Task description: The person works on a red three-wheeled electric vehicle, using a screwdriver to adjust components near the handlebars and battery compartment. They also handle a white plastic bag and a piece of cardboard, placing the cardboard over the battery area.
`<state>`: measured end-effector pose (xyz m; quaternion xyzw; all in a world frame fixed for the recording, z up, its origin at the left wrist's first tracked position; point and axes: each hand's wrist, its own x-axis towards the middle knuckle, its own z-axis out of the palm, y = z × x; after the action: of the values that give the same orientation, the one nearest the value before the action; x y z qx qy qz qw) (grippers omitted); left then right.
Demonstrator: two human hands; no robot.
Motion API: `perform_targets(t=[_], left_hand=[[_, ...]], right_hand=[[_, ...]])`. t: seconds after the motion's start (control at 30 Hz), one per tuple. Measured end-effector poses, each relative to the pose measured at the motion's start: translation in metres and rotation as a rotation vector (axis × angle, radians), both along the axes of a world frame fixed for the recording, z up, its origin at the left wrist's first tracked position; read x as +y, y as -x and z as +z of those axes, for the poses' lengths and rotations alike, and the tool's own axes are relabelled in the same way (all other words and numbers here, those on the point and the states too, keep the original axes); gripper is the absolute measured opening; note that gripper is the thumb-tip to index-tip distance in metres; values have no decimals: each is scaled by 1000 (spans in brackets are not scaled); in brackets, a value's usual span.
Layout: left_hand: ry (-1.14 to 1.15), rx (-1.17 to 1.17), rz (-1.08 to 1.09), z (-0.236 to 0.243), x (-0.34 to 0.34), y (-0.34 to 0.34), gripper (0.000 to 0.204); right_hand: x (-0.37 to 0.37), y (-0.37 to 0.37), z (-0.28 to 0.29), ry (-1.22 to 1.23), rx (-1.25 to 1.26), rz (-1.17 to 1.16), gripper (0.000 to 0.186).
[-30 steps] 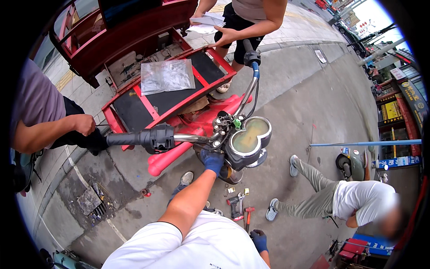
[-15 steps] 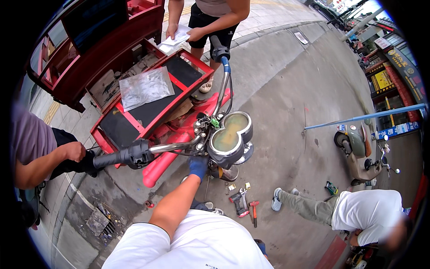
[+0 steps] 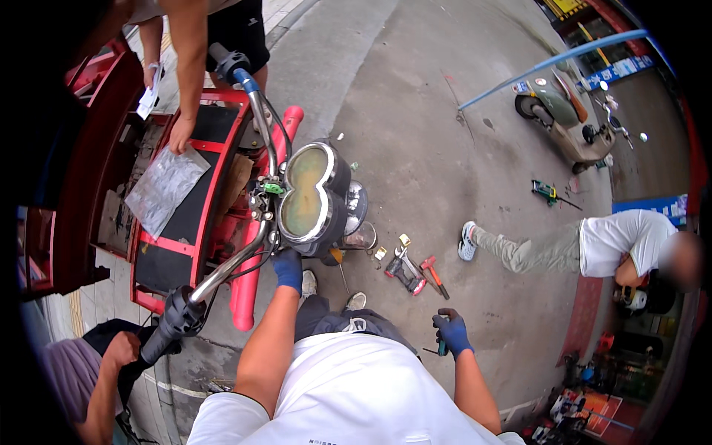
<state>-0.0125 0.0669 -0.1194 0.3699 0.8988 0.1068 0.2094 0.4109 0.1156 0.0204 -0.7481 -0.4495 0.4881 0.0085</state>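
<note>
My left hand (image 3: 288,268), in a blue work glove, reaches under the round twin-dial gauge cluster (image 3: 308,189) at the handlebar (image 3: 233,263) of a red vehicle. Its fingers are hidden behind the cluster, so what they touch cannot be seen. Out to the right, my right hand (image 3: 454,332), gloved too, is closed on a small screwdriver (image 3: 443,347) with a teal handle, its thin shaft pointing left. The headlamp (image 3: 356,206) sits on the far side of the gauges. A yellow-and-black part (image 3: 336,256) shows just right of my left hand.
A cordless power tool (image 3: 406,276) and a red hammer (image 3: 434,277) lie on the concrete. Another person's hand (image 3: 182,135) touches a clear plastic bag (image 3: 167,191) on the red frame. A second person's fist (image 3: 122,347) is near the left grip. Someone crouches at right, near a parked scooter (image 3: 567,111).
The view has swung, shifting the vehicle leftward. My right hand with the screwdriver has come into sight. The person at the back now reaches to the bag, papers in the other hand.
</note>
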Motion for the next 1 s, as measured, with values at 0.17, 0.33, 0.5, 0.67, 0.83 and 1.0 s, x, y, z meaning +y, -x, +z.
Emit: perform_targets(t=[0.17,0.33,0.5,0.67,0.83,1.0], left_hand=[[21,48,149,-134,-34,21,49],[-328,-171,163,-74,-28,24,51],[-481,181,-75,-59,-31,38,35],[-429,287,9,-50,-14,48,26],[-42,361,-89,-10,-3,45,19],[-640,-363,67,11,-66,12,26]], right_hand=[[-43,-8,-4,-31,9,-42,49],[-144,-64,-38,32,-104,-214,54],[-208,-94,-52,116,-116,-372,54],[-213,-108,-69,31,38,-492,52],[-197,-131,-77,-51,108,-440,54],[-207,-188,-94,-131,205,-497,53]])
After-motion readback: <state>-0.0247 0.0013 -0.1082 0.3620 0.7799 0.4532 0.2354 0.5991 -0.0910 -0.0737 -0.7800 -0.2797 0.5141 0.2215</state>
